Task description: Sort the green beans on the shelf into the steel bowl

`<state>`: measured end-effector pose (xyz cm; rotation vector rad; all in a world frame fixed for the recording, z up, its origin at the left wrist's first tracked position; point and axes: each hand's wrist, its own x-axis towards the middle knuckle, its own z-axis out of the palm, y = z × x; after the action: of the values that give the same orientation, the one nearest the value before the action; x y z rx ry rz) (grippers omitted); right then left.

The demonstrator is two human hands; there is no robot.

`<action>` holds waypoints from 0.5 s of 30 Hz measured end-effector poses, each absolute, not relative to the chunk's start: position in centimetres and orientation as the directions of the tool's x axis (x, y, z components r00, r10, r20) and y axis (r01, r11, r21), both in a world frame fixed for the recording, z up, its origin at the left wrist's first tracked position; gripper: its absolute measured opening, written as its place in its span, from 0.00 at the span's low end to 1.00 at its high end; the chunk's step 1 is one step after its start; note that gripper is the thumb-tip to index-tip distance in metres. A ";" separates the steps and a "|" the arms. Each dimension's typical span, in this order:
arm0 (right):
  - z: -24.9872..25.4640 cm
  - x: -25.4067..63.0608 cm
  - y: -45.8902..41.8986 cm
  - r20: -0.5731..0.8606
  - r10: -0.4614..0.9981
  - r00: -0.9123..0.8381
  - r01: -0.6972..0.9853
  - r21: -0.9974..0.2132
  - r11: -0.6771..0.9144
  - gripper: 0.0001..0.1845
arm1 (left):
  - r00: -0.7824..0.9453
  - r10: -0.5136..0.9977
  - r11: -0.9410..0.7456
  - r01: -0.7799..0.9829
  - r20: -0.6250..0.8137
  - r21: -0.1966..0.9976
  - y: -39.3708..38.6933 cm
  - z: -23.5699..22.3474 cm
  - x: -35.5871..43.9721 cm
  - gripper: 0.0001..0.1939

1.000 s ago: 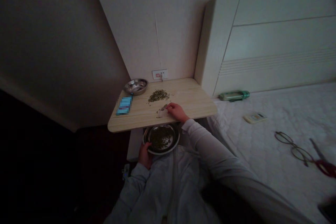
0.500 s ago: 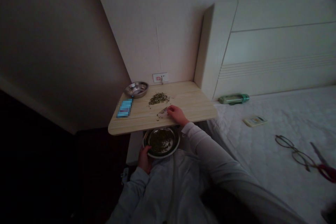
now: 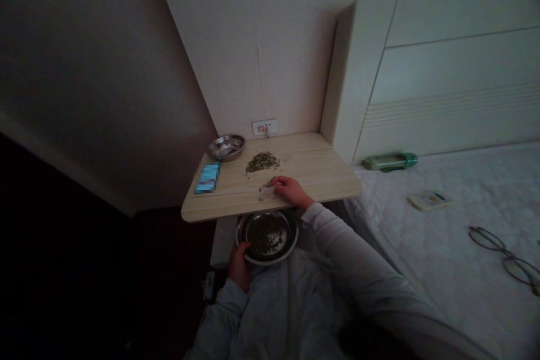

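- Head view: wooden tabletop (image 3: 314, 163) against the wall, landmark for all below.
- Left hand (image 3: 239, 268) clamped on the rim of the near bowl (image 3: 291, 246), thumb over the edge. Bowl just below the tabletop's near edge, tilted, dark green bits (image 3: 262, 233) inside.
- Right hand (image 3: 292, 192) over the tabletop's near part, fingers bent in at a small scatter (image 3: 261, 193) of bits. Fingertips apart or together: cannot tell.
- Larger loose pile (image 3: 262, 161) near the tabletop's middle, beyond the small scatter.
- Metal bowl (image 3: 226, 148) at the tabletop's far left corner; blue-screened device (image 3: 207, 178), pixelated, along its left side.
- Wall socket (image 3: 264, 127) just above the tabletop's far edge.
- Right of the tabletop, on white bedding (image 3: 396, 214): green container (image 3: 390, 161), pale handheld device (image 3: 429, 199), glasses (image 3: 502, 251).
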<state>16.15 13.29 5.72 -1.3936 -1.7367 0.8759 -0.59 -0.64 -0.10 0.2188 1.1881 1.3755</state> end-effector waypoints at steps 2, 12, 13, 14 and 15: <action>5.7 16.2 13.3 0.129 0.981 -0.143 0.474 -0.861 0.183 0.10 | -0.241 0.828 0.263 -0.629 -0.506 0.731 -0.6 0.0 -0.6 0.11; 5.7 16.1 13.2 0.149 0.980 -0.134 0.479 -0.856 0.196 0.13 | -0.241 0.831 0.264 -0.622 -0.502 0.737 -0.7 0.0 -0.6 0.09; 5.8 16.2 13.1 0.145 0.979 -0.140 0.482 -0.854 0.195 0.12 | -0.242 0.830 0.264 -0.623 -0.503 0.736 -0.7 0.0 -0.6 0.09; 5.9 16.2 13.1 0.140 0.979 -0.146 0.485 -0.853 0.194 0.12 | -0.246 0.828 0.262 -0.624 -0.503 0.736 -0.7 0.0 -0.6 0.09; 5.9 16.2 13.1 0.136 0.979 -0.151 0.488 -0.851 0.193 0.12 | -0.251 0.827 0.258 -0.625 -0.502 0.737 -0.7 0.1 -0.6 0.09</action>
<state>16.19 13.06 5.93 -1.3862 -1.7484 0.8632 -0.58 -0.75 0.09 0.2282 1.1898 1.3909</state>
